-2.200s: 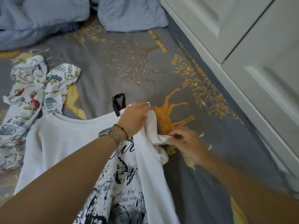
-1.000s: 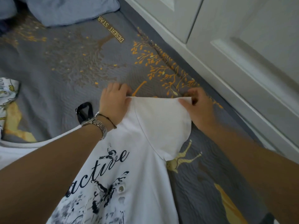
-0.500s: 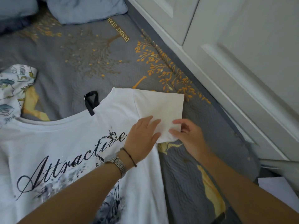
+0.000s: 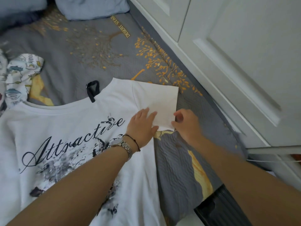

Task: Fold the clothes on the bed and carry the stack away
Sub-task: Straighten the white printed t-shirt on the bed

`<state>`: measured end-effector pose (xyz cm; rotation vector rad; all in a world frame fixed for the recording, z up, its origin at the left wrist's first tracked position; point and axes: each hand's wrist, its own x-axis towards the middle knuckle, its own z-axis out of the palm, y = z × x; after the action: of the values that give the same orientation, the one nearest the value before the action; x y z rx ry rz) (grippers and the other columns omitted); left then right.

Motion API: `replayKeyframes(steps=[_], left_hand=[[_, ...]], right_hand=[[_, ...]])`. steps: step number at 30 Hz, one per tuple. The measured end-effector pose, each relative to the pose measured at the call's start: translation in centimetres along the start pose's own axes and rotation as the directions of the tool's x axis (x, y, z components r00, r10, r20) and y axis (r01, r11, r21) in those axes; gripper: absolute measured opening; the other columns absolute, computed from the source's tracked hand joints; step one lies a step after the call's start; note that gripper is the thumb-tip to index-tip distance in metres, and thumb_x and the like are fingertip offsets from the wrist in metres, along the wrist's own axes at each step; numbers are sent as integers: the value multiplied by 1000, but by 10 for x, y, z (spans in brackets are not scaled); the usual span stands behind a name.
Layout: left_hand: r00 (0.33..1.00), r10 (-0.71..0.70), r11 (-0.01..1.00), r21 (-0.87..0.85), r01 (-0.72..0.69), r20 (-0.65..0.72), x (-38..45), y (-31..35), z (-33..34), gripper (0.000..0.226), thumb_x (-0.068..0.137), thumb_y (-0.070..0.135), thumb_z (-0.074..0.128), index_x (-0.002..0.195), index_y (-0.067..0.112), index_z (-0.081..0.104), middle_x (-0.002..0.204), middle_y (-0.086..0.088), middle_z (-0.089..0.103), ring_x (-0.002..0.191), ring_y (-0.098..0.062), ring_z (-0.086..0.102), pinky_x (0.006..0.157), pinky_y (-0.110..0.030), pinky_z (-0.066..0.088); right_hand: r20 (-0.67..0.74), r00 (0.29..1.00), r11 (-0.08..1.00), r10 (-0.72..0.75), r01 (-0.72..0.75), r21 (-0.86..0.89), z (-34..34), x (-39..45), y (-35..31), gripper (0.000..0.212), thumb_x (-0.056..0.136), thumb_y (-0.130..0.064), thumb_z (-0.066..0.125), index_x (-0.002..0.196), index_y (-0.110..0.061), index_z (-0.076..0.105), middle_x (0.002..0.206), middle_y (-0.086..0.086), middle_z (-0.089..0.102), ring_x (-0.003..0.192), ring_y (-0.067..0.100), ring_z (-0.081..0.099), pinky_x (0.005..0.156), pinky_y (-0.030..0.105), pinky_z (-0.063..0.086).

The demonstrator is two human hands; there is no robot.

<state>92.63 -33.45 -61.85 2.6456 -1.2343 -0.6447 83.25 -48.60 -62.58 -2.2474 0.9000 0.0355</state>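
Pressing flat with straight left hand (image 4: 143,126) on the tee (image 4: 84,144) at the armpit seam, right hand (image 4: 187,124) pinching the sleeve (image 4: 156,101) hem at its lower corner. Having come down from the sleeve's top edge a second ago, both now smoothing its lower part; sleeve lying spread and flat, no longer bunched. Looking ready for folding the sleeve inward, with the tee lying face up on the bed (image 4: 81,51), patterned garment (image 4: 19,79) waiting unfolded at left. Reading "Attractive" in black script across the chest; "DESERT STAR" in gold on the bedspread.
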Motion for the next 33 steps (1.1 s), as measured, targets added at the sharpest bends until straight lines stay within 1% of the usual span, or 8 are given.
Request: replayKeyframes(steps=[3,6,9,19,24,28,31,33], left_hand=[[993,-45,998,40,50,-105,-25,-17,-31,43,94,31,42,135,21,36,131,-3,49,118,-22,45,93,-33,37],[978,-180,967,162,195,-105,-61,-44,-65,31,92,21,40,122,17,46,117,-3,54,107,-23,50,85,-32,37],[954,-289,922,245,299,-79,-106,-77,-94,26,91,19,40,114,14,53,114,-4,54,108,-24,49,86,-33,37],[783,-602,776,114,620,-159,-236,-197,-119,23,91,23,41,105,17,59,105,-2,60,102,-23,54,83,-34,44],[692,-700,710,-70,700,-175,-274,-256,-98,22,89,23,45,106,18,59,117,-1,59,111,-24,52,85,-34,42],[652,-748,664,-173,728,-128,-279,-294,-84,35,90,21,41,123,22,54,129,0,54,116,-24,51,90,-35,44],[592,-798,598,-267,755,-114,-267,-318,-73,24,93,24,40,107,14,56,117,-5,59,104,-29,57,74,-33,42],[613,-786,606,-302,736,-81,-256,-330,-63,24,95,30,38,97,13,56,108,-7,60,98,-29,57,69,-32,42]], right_hand=[[122,985,968,-119,143,-205,-24,-10,-19,15,83,-18,61,97,-19,56,91,-1,56,80,18,54,67,29,42],[253,937,799,-239,338,-498,-42,-19,-53,12,87,-22,54,98,-19,51,93,-1,57,82,22,56,65,31,46],[325,894,672,-309,447,-590,-48,-23,-98,13,89,-19,49,102,-17,49,97,1,56,88,22,57,66,31,44],[419,775,671,-473,625,-399,21,-31,-244,14,88,-22,51,101,-21,56,95,-2,61,89,19,57,73,31,46],[480,734,697,-481,652,-299,81,-30,-294,11,87,-23,56,98,-26,56,90,-6,62,81,16,55,67,27,40],[519,717,738,-465,638,-220,122,-27,-318,8,84,-25,59,90,-30,55,84,-9,61,78,14,56,63,27,38],[535,706,765,-465,624,-159,154,-17,-333,10,82,-25,62,85,-32,55,79,-11,61,73,13,58,60,26,41],[538,703,785,-465,608,-115,177,-7,-341,11,82,-24,63,85,-31,56,79,-12,60,70,10,57,59,25,39]])
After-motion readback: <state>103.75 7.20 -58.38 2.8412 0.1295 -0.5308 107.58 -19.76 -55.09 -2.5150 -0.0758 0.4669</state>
